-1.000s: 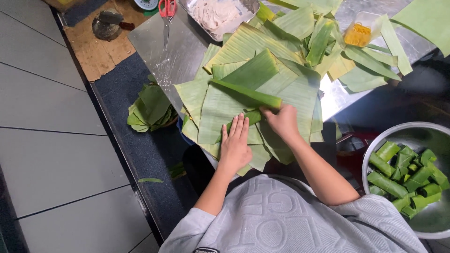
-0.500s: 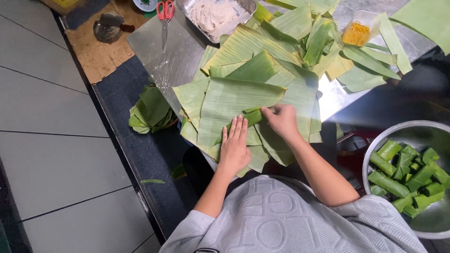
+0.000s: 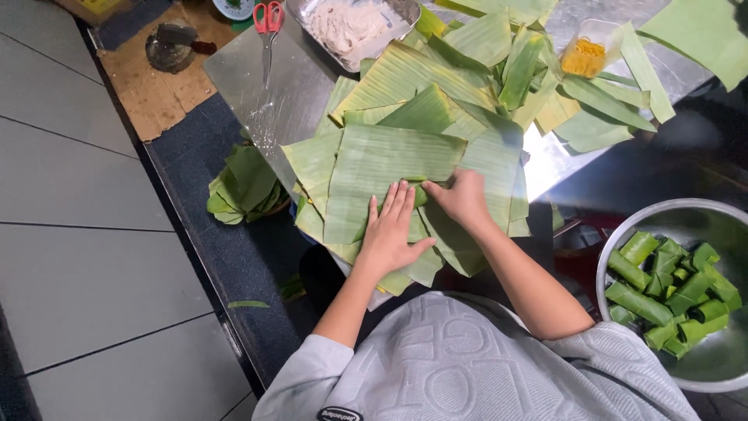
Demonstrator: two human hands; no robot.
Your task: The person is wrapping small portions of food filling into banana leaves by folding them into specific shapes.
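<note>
Pressing flat on the big ribbed green banana leaf (image 3: 389,168) near the bench's front edge: left hand (image 3: 389,230) fingers spread open, right hand (image 3: 461,199) curled, pinching that leaf.

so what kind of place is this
Likely a food-prep kitchen: a steel worktop covered with banana leaves, a tray of white filling, and a metal bowl of rolled leaf parcels.

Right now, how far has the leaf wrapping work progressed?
Done: many green rolled parcels lie in the metal bowl. In hand: the left hand presses flat on a banana leaf sheet, and the right hand grips its near edge. Left: a tray of pale filling and many loose leaves remain on the table.
</note>
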